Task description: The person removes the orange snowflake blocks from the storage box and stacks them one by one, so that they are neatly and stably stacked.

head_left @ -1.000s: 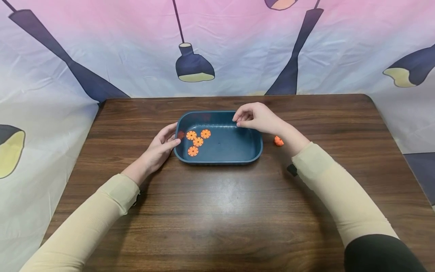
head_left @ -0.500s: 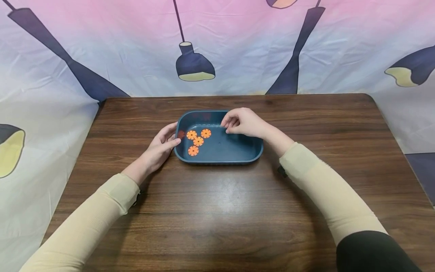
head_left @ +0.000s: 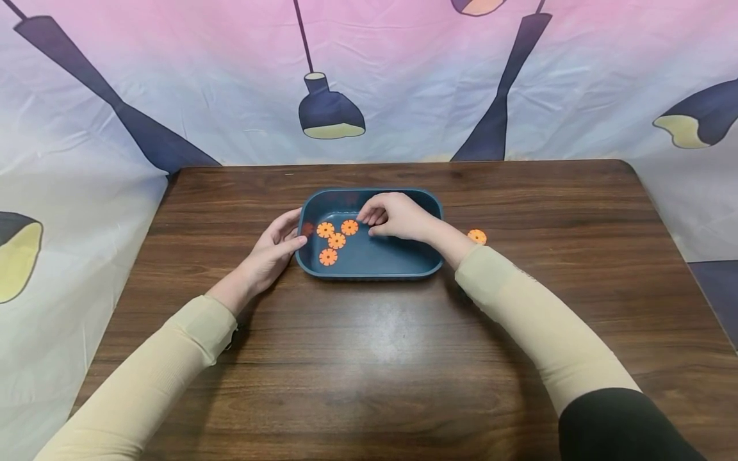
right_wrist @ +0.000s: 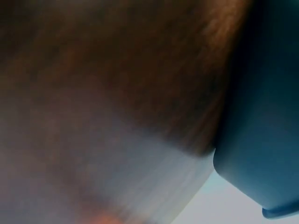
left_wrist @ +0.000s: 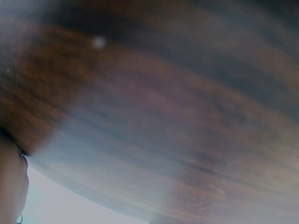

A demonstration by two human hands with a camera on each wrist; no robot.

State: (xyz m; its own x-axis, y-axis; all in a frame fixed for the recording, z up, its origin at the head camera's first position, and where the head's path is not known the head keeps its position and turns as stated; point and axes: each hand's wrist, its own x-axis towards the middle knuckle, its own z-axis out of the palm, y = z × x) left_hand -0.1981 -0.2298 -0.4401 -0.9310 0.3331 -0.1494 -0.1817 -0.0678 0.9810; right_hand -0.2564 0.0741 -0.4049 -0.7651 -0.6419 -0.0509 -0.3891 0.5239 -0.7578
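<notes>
My left hand (head_left: 271, 253) grips the left end of a dark blue rectangular tub (head_left: 371, 277), thumb over the rim and fingers along its outer wall. Inside, toward the left, lie several flat orange notched discs with dark centre holes, the far right one (head_left: 349, 227) among them. My right hand (head_left: 398, 216) hovers inside the tub with loosely curled fingers. Its index fingertip is right beside that disc, and a gap shows between finger and thumb. The right wrist view shows the tub's outer wall (right_wrist: 261, 140). Only a sliver of hand (left_wrist: 11, 182) appears in the left wrist view.
One more orange disc (head_left: 476, 236) lies on the dark wooden table (head_left: 369, 371), right of the tub and beside my right forearm. A patterned cloth (head_left: 403, 77) with lamp shapes hangs behind the table's far edge.
My right hand has moved left and lower, from the tub's far right rim to the disc inside. The table disc was partly, then fully hidden; now it shows. My left hand stays put.
</notes>
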